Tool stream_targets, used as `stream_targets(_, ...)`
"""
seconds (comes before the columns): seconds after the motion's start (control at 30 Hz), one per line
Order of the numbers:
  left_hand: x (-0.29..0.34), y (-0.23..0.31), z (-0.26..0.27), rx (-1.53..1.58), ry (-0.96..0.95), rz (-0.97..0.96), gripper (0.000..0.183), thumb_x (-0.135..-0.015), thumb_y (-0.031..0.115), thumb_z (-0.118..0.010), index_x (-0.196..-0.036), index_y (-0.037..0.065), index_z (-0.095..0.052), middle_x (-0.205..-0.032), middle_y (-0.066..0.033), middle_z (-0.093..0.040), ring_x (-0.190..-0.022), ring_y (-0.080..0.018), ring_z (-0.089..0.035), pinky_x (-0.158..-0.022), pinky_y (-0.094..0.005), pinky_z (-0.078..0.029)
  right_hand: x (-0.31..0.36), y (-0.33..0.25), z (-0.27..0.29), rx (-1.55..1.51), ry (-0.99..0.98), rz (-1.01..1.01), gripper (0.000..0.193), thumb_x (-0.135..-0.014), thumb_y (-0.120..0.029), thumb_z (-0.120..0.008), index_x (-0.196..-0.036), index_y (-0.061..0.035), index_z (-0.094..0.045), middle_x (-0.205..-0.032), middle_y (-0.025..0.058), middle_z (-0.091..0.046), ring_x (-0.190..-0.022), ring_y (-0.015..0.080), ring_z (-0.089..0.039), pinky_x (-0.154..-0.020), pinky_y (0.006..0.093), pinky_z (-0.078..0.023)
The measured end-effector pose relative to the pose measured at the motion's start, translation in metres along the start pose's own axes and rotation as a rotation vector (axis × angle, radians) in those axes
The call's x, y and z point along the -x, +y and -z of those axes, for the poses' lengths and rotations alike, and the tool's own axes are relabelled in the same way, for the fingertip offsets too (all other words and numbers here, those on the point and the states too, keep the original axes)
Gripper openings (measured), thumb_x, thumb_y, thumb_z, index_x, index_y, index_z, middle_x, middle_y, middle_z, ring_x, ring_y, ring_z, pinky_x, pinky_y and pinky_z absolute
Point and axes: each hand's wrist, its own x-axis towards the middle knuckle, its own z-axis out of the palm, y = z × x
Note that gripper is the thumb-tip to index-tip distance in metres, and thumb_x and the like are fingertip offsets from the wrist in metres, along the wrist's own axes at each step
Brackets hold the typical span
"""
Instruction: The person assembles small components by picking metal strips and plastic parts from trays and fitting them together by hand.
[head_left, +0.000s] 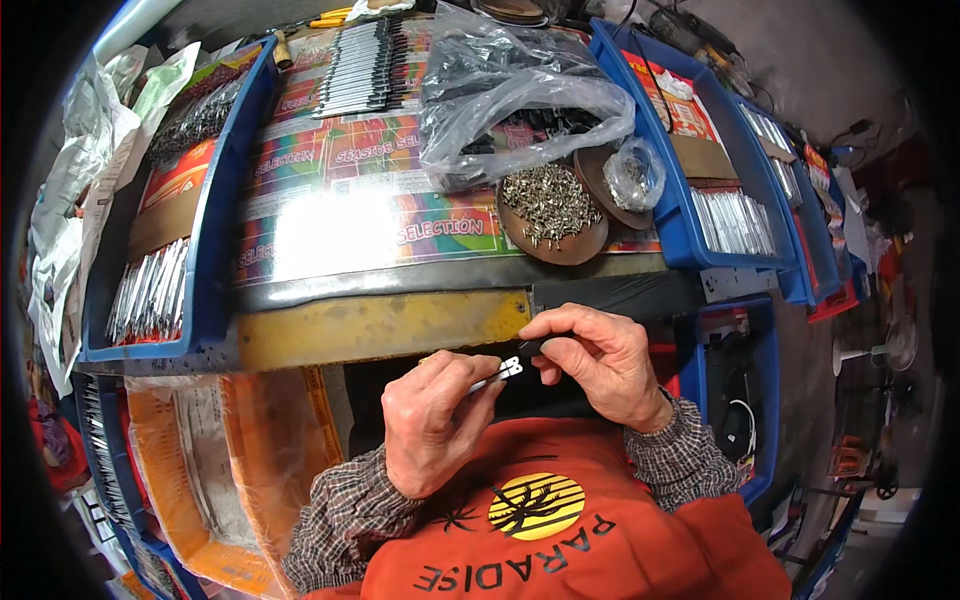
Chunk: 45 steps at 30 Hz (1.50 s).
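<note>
"Where's the work?"
"Near the surface's (385,328) close edge. The left hand (435,415) pinches a slim silver piece (511,367); the right hand (605,368), just beside, seems closed on a small dark piece (547,341)."
"Any advice?"
"Leave the silver end exposed, I'd say, and steady both wrists."

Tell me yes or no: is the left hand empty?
No, the left hand grips a flat silvery piece, one end in plain view.
</note>
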Motion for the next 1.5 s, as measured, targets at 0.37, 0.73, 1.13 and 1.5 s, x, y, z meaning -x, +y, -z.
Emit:
stream_targets(0.37, 0.002, 0.002, -0.007, -0.067, -0.001, -0.079, 0.021, -0.072, -0.005, -0.07, -0.091, 0.003, -0.066, -0.075, -0.0096, -0.062, -0.061, -0.0216, -0.06, -0.053, -0.0306, -0.047, 0.011, 0.012, -0.004, -0.166, 0.017, -0.054, 0.015, -0.094, -0.008, -0.06, -0.105, 0.0015, -0.062, -0.083, 0.0024, -0.063, -0.069, 0.0046, -0.06, -0.06, 0.019, -0.053)
stream_targets(0.73, 0.006, -0.001, -0.01, -0.06, -0.055, -0.081, 0.024, -0.069, -0.006, -0.072, -0.09, 0.002, -0.063, -0.076, -0.0094, -0.062, -0.064, -0.0249, -0.062, -0.055, -0.0336, -0.048, 0.007, 0.026, 0.0, -0.319, -0.12, -0.156, 0.014, -0.094, -0.01, -0.061, -0.101, 0.002, -0.063, -0.082, 0.0032, -0.064, -0.068, 0.006, -0.061, -0.056, 0.0194, -0.053)
stream_targets(1.13, 0.017, -0.014, -0.019, -0.008, -0.109, -0.075, 0.026, -0.067, -0.005, -0.071, -0.09, 0.003, -0.063, -0.078, -0.0086, -0.062, -0.066, -0.025, -0.063, -0.057, -0.0332, -0.049, 0.016, 0.04, 0.007, -0.199, -0.23, -0.085, 0.018, -0.088, -0.005, -0.067, -0.103, 0.0044, -0.064, -0.091, 0.009, -0.067, -0.075, 0.0124, -0.067, -0.063, 0.0242, -0.057)
stream_targets(1.5, 0.034, -0.021, -0.028, 0.029, -0.135, 0.02, 0.023, -0.068, -0.002, -0.074, -0.089, 0.002, -0.066, -0.079, -0.0097, -0.067, -0.065, -0.0228, -0.064, -0.054, -0.0299, -0.049, 0.036, 0.051, -0.007, 0.115, -0.188, 0.041, 0.02, -0.085, -0.003, -0.067, -0.103, 0.001, -0.061, -0.085, 0.0092, -0.065, -0.07, 0.0159, -0.067, -0.06, 0.0263, -0.053)
